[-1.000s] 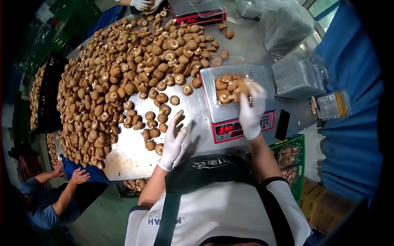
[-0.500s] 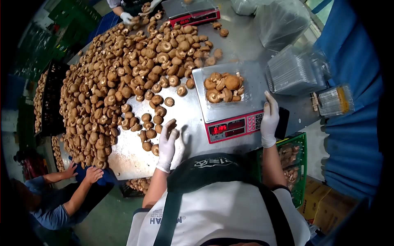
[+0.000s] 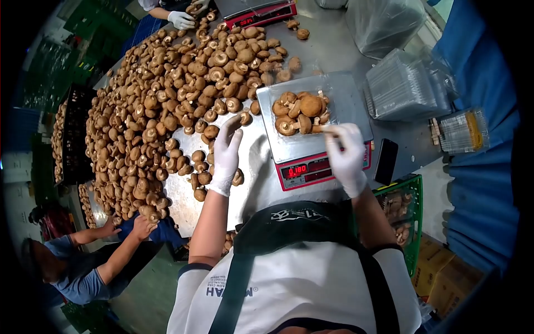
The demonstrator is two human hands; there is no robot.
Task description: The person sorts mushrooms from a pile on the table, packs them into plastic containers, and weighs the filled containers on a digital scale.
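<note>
My left hand (image 3: 227, 158), in a white glove, reaches over the metal table with fingers and thumb apart. Its fingertips are beside a brown mushroom (image 3: 245, 118) at the edge of the large pile (image 3: 150, 117). My right hand (image 3: 346, 158), also gloved, bends over the front of the scale (image 3: 303, 173). Its fingertips pinch a mushroom (image 3: 316, 128) at the near right corner of a clear plastic tray (image 3: 332, 111). Several mushrooms (image 3: 300, 108) fill that tray, which rests on the scale's plate. Red digits on the scale appear to read 0.180.
Stacked clear trays (image 3: 406, 86) and a plastic bag (image 3: 384, 28) stand at the right. A phone (image 3: 386, 161) lies beside the scale, above a green crate (image 3: 413, 222). Across the table, a co-worker's gloved hand (image 3: 182, 20) is near another scale (image 3: 261, 15). Another person (image 3: 83, 273) handles mushrooms at left.
My right hand has moved left from the scale's side to the tray and pinched a mushroom. My left hand has reached farther forward. The readout has dropped from about 0.185 to 0.180.
</note>
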